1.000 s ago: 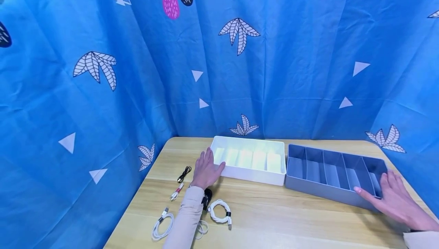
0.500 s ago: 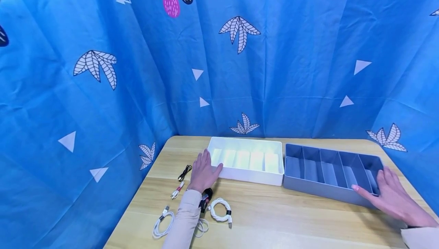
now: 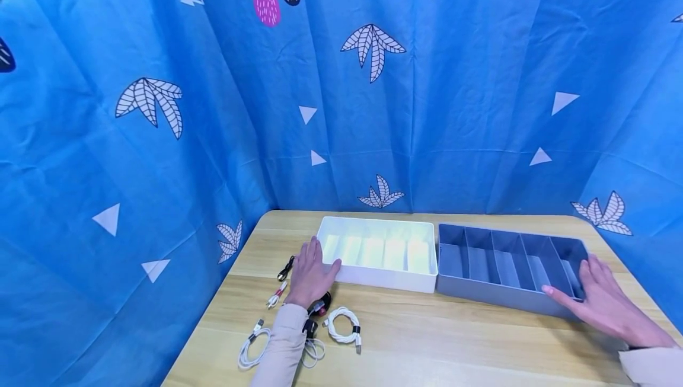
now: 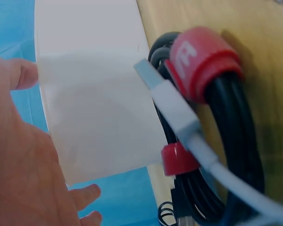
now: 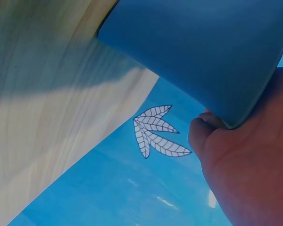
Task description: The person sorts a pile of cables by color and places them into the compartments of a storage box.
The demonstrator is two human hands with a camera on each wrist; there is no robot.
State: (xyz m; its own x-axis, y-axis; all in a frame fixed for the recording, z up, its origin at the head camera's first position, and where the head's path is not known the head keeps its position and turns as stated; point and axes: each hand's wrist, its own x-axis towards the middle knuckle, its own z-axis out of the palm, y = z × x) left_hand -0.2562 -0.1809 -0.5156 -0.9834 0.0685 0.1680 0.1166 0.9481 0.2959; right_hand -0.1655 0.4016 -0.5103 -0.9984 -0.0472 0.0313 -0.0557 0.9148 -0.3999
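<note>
A white box with several compartments lies beside a grey-blue divided box, their short ends nearly meeting. My left hand rests against the white box's left end, with its thumb at the front corner and straight fingers along the end wall. That bare end wall fills much of the left wrist view. Around the grey-blue box's right end lies my right hand, its thumb reaching over the front rim and its fingers at the far side. From the right wrist view, the palm meets the box's edge.
Left of the boxes lie a small black cable, a red-banded white cable and two coiled white cables. A black cable coil with red straps lies under the left wrist. Blue curtain encloses the wooden table.
Both boxes have slid left and slightly toward me, and both hands have moved along with them. The cables on the table have stayed in place.
</note>
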